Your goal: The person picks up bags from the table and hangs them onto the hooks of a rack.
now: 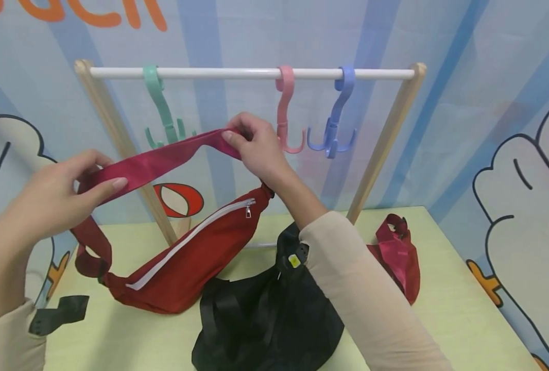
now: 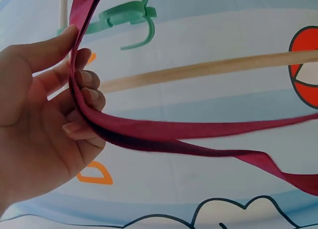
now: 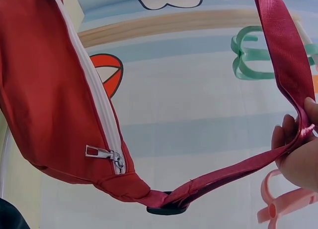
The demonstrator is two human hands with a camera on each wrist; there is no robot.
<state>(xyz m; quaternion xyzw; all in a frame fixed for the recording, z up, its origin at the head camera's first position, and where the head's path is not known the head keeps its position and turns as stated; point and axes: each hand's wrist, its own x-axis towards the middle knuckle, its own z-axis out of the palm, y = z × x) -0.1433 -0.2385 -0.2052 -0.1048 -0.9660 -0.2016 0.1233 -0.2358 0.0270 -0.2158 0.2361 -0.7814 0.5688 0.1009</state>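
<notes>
A red waist bag with a white zipper hangs tilted from its crimson strap, its lower end by the tabletop. My left hand pinches the strap's left part between thumb and fingers. Farther right and higher, my right hand grips the same strap. The stretch between the hands is held up in front of the green hook. In the right wrist view, a black buckle joins strap and bag beside the metal zipper pull.
A white rail on wooden posts carries green, pink and blue hooks. A black bag lies at the table's front, under my right forearm. Another red bag lies on the right of the pale yellow table.
</notes>
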